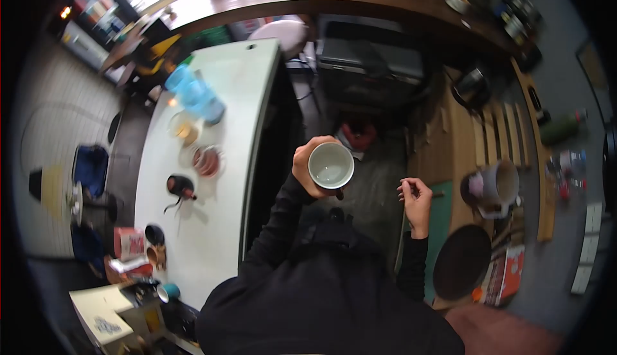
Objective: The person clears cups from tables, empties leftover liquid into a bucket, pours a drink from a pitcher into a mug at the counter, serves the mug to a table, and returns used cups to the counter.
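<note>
Cup [331, 166] is up in front of the body, mouth facing the camera; left hand [304, 167] has its fingers closed round the side, likely so the rim stays free and the cup level. Inside is pale (liquid or just glare, can't tell). Right hand [418, 206] floats right of the cup, well apart, fingers loosely bent, part open, nothing visible in them; probably idle, as one hand is enough for something this small.

Left of the cup, white table [212, 262] carries a dark pot [180, 186], spout out over the tabletop, and a glass [207, 161], seemingly kept within reach. Right of the cup, a jug [505, 185] stands on the wooden side, handle outward, presumably for easy grabbing. Beyond the cup, a bin [357, 138] sits low, likely out of the way; farther, a long counter [247, 9].
</note>
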`<state>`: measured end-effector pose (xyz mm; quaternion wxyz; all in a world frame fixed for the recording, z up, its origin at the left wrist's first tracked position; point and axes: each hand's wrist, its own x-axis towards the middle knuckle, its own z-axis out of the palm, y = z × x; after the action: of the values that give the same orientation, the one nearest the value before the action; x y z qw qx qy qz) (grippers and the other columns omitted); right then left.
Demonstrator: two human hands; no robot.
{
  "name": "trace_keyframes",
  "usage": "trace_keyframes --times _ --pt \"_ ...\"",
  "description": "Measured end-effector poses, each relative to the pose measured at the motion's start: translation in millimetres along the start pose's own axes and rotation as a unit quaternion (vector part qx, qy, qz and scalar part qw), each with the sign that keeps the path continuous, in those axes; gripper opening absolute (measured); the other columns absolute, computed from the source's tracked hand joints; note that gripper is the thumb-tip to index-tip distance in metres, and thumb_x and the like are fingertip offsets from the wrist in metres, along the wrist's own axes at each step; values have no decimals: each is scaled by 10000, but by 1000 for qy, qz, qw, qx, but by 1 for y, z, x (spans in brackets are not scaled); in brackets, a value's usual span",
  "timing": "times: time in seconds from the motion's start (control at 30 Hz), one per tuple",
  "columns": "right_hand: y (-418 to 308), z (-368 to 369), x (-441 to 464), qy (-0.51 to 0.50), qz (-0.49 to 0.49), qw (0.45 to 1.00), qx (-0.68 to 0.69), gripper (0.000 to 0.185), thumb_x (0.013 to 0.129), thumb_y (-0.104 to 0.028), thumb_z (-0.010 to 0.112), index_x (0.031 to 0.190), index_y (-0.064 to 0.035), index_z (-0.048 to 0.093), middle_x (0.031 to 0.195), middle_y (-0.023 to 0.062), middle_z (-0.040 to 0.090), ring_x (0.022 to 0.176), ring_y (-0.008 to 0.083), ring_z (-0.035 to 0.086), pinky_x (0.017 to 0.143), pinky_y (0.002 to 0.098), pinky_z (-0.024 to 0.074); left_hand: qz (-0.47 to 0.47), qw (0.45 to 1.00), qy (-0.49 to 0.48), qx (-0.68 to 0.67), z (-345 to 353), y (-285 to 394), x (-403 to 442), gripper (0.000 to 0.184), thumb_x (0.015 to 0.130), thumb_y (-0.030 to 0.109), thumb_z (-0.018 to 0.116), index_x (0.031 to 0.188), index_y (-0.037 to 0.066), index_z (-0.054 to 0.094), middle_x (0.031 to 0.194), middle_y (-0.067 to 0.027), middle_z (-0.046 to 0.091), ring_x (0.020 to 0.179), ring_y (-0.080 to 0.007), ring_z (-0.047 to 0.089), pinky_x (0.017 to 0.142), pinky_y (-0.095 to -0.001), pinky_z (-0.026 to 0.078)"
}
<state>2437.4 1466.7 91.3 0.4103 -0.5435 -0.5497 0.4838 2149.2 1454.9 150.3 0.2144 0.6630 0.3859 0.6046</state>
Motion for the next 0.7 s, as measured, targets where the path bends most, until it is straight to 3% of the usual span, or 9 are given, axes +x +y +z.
trace_keyframes --times 0.13,0.2,0.33,0.4,0.47,0.6,0.67,0.7 --pt "25 -64 -16 143 21 989 28 134 940 -114 594 963 11 636 784 42 640 652 57 561 579 196 459 34 992 -98 -67 75 -23 59 620 529 143 838 1056 -37 565 941 -135 667 840 -229 678 751 -335 538" --pt "32 -90 -26 227 46 972 42 118 937 -96 585 973 10 624 780 40 633 645 59 558 582 194 464 67 973 -141 -169 114 -37 86 607 540 163 830 1053 -39 576 988 -148 661 862 -252 681 759 -331 537" --pt "44 -137 -35 386 55 921 7 142 959 -120 562 991 7 615 808 31 626 656 58 540 598 206 454 110 955 -229 -152 194 -68 127 597 543 217 836 1031 -26 592 970 -141 650 864 -245 645 743 -333 509" --pt "50 -158 -31 454 54 889 16 173 975 -148 550 1036 4 604 845 23 625 701 63 553 629 210 455 91 939 -265 -201 235 -78 139 596 540 233 843 1015 -26 592 957 -137 645 863 -239 623 751 -338 495" --pt "54 -176 -24 568 29 822 -13 213 982 -186 552 1090 -9 598 887 22 615 738 70 560 637 213 462 -10 930 -299 -215 273 -87 146 661 519 289 884 1028 -24 603 942 -107 649 827 -229 638 764 -331 506" --pt "75 -210 -9 666 95 738 -47 335 1009 -298 489 1226 -52 558 1009 45 589 845 92 558 721 262 475 -63 895 -378 -229 344 -118 158 626 540 256 869 1033 -20 597 935 -108 638 857 -229 636 787 -337 501" --pt "98 -227 -11 639 190 740 -92 422 1012 -372 451 1341 -111 493 1243 61 517 1039 151 543 849 308 469 -51 877 -404 -255 381 -141 163 625 544 260 873 1035 -14 599 938 -108 639 855 -233 636 794 -343 502" --pt "104 -232 -6 642 182 741 -69 465 1009 -415 425 1366 -120 467 1309 72 484 1129 178 510 903 350 448 -49 868 -427 -247 395 -152 164 625 561 229 878 1055 -11 581 943 -95 638 855 -198 627 801 -322 500"
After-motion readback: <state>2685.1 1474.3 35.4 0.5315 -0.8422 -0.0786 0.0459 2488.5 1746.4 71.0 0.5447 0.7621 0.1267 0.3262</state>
